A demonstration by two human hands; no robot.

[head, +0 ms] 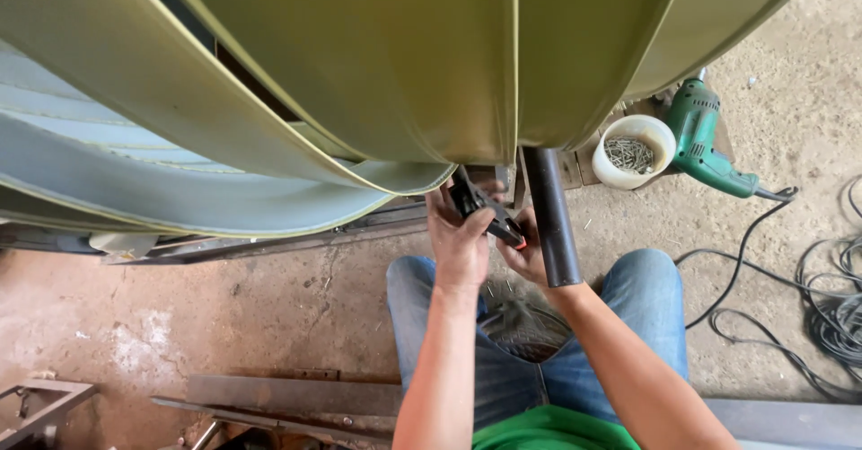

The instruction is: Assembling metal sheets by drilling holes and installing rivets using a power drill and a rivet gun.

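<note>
The left hand (460, 243) is closed around a black hand tool (485, 212), apparently pliers or a rivet tool with a red-tipped handle, holding it up against the lower edge of the olive-green sheet-metal panels (422, 64). The right hand (528, 251) sits just beside it, fingers curled on the tool's lower handle and partly hidden behind a dark metal tube (551, 216) that stands in front of the right forearm. The step in hand looks like a fastening or crimp at the seam where the curved panels meet; the next move seems to call for a firm squeeze with the tool kept square to the edge. Both knees, in blue jeans, rest on the concrete floor (269, 315). Further right stand a white tub of screws (632, 152), a green power drill (702, 140) and coiled black cables (831, 315).
</note>
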